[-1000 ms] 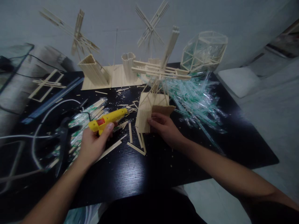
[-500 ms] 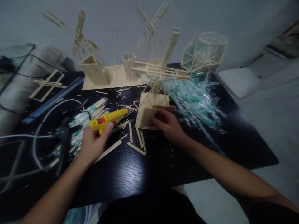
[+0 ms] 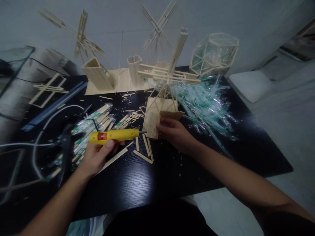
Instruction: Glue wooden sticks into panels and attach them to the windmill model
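The slatted panel stands near the middle of the dark surface, at the front of a wooden base. The right hand has a narrow grip on its right edge. The left hand is wrapped around a yellow glue gun, nozzle aimed at the panel's lower left (can't tell if it's actually touching).

Room-wise, the front edge of the surface is well apart from the panel, so there's elbow space, and the right corner sits beyond the right forearm. Left side's tighter: loose sticks lie just below the nozzle, and wrapped stick bundles crowd the gun.

Only writing I spot is green print on the crinkly plastic wrappers, too blurry to read.

Everything built is pale wood: crossed lattice blades above the base, a triangular tower, a ripple-walled tower, plus a many-sided frame at the back right.
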`<state>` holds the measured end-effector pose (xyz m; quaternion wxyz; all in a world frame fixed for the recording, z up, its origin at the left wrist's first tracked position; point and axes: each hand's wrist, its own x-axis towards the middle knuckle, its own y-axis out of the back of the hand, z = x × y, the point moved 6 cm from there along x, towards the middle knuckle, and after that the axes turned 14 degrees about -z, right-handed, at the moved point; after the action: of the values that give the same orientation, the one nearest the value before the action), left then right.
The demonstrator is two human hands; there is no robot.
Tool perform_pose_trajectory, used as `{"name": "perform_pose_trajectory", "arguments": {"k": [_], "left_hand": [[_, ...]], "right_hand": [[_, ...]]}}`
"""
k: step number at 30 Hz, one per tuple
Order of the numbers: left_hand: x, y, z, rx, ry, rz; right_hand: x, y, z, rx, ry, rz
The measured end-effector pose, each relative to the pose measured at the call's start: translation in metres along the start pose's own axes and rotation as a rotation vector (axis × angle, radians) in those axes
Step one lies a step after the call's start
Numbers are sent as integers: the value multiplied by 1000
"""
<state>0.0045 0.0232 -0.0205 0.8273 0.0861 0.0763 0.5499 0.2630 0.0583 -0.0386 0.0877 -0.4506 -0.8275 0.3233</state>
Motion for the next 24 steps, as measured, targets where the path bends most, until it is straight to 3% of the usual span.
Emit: {"name": "perform_pose_trajectory", "arguments": {"k": [11,24], "left_hand": [[7,-11,38,255,-255,-178],[4,-6,23,204,-193,-128]], "right_hand": [[-6,-20,-3,193,-98,-107],[-6,-18,-1,136,-54,-95]]}}
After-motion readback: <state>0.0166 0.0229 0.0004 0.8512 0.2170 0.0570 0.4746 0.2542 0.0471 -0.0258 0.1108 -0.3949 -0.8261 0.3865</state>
